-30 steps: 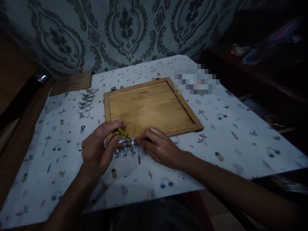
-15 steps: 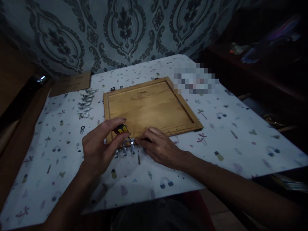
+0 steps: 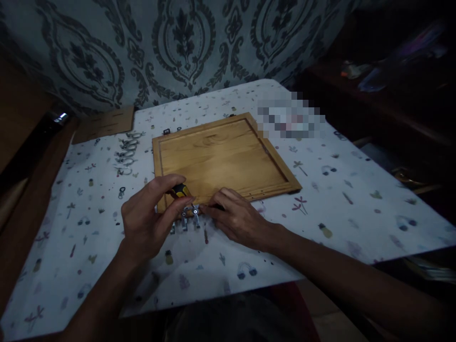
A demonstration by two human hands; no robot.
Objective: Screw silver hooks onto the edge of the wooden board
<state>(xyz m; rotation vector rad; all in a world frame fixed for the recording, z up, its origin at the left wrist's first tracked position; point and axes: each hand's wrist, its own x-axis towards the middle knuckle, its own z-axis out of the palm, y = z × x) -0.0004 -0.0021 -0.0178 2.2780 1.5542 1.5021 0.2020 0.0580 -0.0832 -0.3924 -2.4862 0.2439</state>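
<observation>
A square wooden board with a raised frame (image 3: 221, 159) lies flat on the patterned tablecloth (image 3: 338, 204). At its near edge sits a small metal hook bracket (image 3: 185, 218) with three prongs. My left hand (image 3: 149, 218) is closed around a short screwdriver with a yellow and black handle (image 3: 180, 191), its tip pointing down at the bracket. My right hand (image 3: 237, 216) rests beside the bracket on the board's near edge, fingertips pinched against the metal.
Several loose metal hooks (image 3: 126, 154) lie in a row left of the board. A piece of brown cardboard (image 3: 105, 123) sits at the table's far left corner. A blurred patch (image 3: 290, 116) lies beyond the board. Dark furniture stands to the right.
My left hand has turned slightly on the screwdriver handle, which now stands a little more upright. The right hand and the board stay where they were.
</observation>
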